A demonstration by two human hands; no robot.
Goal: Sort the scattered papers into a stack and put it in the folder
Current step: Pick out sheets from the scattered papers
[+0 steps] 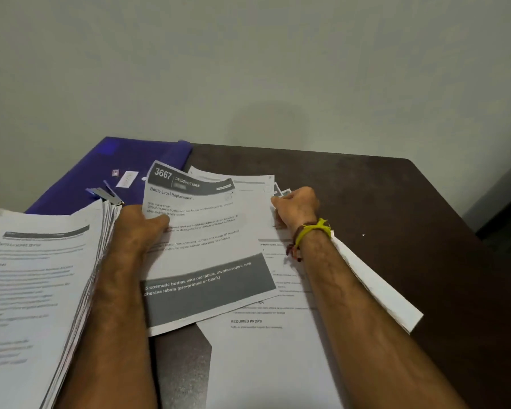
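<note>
Sheet "3667" (201, 246) pinched by left hand (143, 222); right hand (295, 206) clamped on loose papers (266, 335); stack (42, 276) lower left, nearer left hand.

The dark table (396, 208) is bare at three o'clock, so a hand can pass there. Loose papers (266, 343) cover the middle. A thick paper stack (36, 284) blocks nine o'clock, a blue folder (101, 172) eleven o'clock.

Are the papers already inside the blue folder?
No, the blue folder lies apart at the back left while loose papers still cover the table.
</note>
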